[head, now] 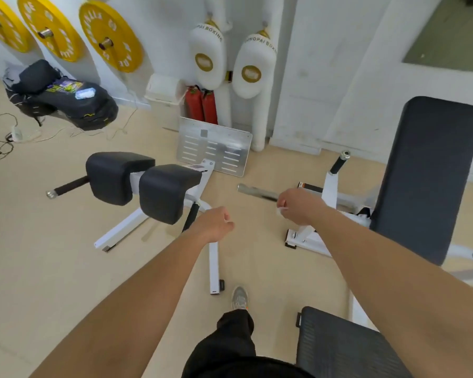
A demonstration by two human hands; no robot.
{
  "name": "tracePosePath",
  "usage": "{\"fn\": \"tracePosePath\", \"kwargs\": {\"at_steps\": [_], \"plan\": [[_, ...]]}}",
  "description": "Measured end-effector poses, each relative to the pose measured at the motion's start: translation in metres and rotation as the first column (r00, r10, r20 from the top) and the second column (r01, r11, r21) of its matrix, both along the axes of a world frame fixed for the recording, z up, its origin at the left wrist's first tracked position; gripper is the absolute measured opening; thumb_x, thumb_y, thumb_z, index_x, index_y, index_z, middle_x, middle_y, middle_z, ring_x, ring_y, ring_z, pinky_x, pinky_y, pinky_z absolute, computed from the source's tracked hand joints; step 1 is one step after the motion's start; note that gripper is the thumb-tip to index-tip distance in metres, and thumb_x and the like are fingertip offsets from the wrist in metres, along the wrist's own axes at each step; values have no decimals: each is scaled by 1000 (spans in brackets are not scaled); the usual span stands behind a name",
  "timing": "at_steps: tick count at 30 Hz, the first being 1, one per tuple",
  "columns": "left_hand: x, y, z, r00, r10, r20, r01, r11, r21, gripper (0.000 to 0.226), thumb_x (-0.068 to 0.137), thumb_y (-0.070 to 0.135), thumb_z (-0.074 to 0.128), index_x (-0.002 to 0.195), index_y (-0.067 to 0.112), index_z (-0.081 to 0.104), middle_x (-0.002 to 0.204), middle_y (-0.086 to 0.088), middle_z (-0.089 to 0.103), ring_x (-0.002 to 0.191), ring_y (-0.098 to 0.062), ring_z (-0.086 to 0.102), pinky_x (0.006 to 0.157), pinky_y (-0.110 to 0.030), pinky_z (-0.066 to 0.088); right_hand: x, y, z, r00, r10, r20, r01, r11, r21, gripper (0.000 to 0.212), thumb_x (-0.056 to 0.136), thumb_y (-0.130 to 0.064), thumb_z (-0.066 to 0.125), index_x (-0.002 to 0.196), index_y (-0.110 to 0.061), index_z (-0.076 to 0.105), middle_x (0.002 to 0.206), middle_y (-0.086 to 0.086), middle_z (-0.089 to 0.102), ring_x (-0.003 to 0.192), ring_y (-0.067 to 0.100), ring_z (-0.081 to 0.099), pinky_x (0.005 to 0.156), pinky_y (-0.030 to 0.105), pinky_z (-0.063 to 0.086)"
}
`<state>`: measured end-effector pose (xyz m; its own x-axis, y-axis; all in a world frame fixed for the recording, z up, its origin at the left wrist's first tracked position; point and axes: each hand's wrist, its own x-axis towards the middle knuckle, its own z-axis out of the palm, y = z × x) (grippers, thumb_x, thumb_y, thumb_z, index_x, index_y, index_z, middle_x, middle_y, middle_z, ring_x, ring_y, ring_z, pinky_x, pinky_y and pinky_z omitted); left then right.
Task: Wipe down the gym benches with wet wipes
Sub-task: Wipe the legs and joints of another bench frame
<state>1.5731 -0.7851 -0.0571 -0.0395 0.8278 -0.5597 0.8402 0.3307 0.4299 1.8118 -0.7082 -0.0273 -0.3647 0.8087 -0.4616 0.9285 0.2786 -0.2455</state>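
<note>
An adjustable gym bench stands at the right, its dark backrest [432, 173] raised and its dark seat [342, 347] near the bottom edge. A second white-framed machine with two black pads [145, 181] stands at centre left. My right hand [298, 205] hovers in front of the bench frame with curled fingers that pinch a small white wet wipe [281, 210], of which only a scrap shows. My left hand [216, 223] is held out over the floor in a loose fist and holds nothing. Neither hand touches a bench.
A metal plate [216, 145] leans against the wall beside two red fire extinguishers [201, 106]. White boxing pads [253, 69] and yellow weight plates [109, 36] hang on the wall. A black bag [66, 102] and cables [3, 135] lie at far left. My shoe [239, 297] stands between the machines.
</note>
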Motion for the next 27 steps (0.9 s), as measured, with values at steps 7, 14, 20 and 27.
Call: {"fn": "tracePosePath", "kwargs": {"at_steps": [7, 14, 20, 27], "plan": [[-14, 179, 8, 997, -76, 1, 76, 997, -14, 34, 98, 36, 53, 127, 19, 54, 124, 1, 58, 110, -19, 57, 97, -38, 49, -10, 157, 9, 989, -121, -85, 120, 993, -23, 20, 93, -24, 53, 105, -29, 68, 115, -6, 66, 104, 21, 62, 91, 40, 53], [8, 366, -3, 989, -149, 1, 149, 989, -13, 33, 96, 37, 56, 125, 21, 56, 122, 4, 58, 109, -17, 58, 97, -35, 48, 12, 311, -18, 973, -207, -100, 203, 978, -49, 19, 94, -28, 51, 103, -33, 67, 117, -7, 65, 103, 20, 61, 90, 40, 54], [54, 505, 1, 968, -248, -30, 248, 968, -30, 26, 96, 37, 56, 117, 21, 56, 116, 3, 58, 103, -19, 57, 92, -35, 47, 58, 423, -27, 940, -332, -82, 326, 942, -81, 19, 93, -25, 52, 102, -34, 67, 117, -5, 66, 103, 21, 63, 90, 39, 54], [116, 619, 15, 887, -457, -69, 454, 889, -49, 27, 97, 34, 54, 120, 20, 55, 121, 0, 60, 108, -20, 58, 98, -38, 48, 116, 499, -18, 830, -543, -122, 534, 839, -104, 24, 94, -24, 53, 111, -31, 67, 123, -7, 64, 108, 18, 62, 91, 35, 51]]}}
